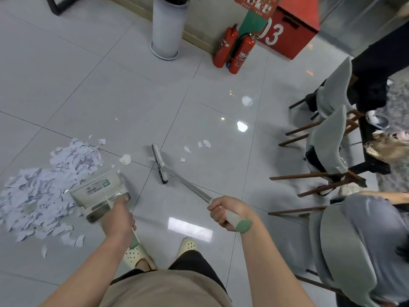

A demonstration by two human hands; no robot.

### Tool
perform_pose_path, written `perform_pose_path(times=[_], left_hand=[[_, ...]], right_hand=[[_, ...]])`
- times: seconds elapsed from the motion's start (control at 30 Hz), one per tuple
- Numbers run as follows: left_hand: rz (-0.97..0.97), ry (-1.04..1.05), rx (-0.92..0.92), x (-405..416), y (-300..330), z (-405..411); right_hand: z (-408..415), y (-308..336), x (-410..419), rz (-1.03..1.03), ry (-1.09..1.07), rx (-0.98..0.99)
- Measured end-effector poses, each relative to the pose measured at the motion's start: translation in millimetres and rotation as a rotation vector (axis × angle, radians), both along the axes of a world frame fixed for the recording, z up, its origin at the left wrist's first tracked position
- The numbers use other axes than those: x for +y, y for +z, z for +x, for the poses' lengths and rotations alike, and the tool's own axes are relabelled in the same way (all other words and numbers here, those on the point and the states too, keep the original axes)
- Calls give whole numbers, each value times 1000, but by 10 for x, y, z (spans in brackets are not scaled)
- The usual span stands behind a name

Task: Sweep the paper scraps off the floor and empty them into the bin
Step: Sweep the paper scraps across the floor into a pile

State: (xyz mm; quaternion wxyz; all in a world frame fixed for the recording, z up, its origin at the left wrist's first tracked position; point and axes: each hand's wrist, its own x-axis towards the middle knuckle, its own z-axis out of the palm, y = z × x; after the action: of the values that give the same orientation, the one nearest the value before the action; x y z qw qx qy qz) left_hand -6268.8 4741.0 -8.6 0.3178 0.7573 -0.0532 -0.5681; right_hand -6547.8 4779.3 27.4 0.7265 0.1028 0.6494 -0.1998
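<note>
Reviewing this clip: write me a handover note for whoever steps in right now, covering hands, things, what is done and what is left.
Left hand grips the dustpan handle, pan at the edge of the big scrap pile.
Right hand grips the broom handle; the brush head rests on the floor, right of the pile.
Done: most scraps are gathered into one heap.
Left: stray scraps lie beyond the brush; collect them, sweep everything into the pan, then empty it into the bin by the wall.

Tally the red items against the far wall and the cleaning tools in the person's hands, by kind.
Fire extinguishers: 2
Red box: 1
Broom (right hand): 1
Dustpan (left hand): 1
Total: 5
</note>
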Motion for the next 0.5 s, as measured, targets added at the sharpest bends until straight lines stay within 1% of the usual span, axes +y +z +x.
perform_pose_path(times=[0.2,0.33,0.5], left_hand=[[-40,-24,29,-237,-4,-391],[-38,-19,38,-439,-51,-797],[-3,48,53,-669,-35,-1380]], right_hand=[[-445,114,-358,-29,-73,71],[-969,99,-632,-73,-120,122],[-1722,1,-999,-96,-141,174]])
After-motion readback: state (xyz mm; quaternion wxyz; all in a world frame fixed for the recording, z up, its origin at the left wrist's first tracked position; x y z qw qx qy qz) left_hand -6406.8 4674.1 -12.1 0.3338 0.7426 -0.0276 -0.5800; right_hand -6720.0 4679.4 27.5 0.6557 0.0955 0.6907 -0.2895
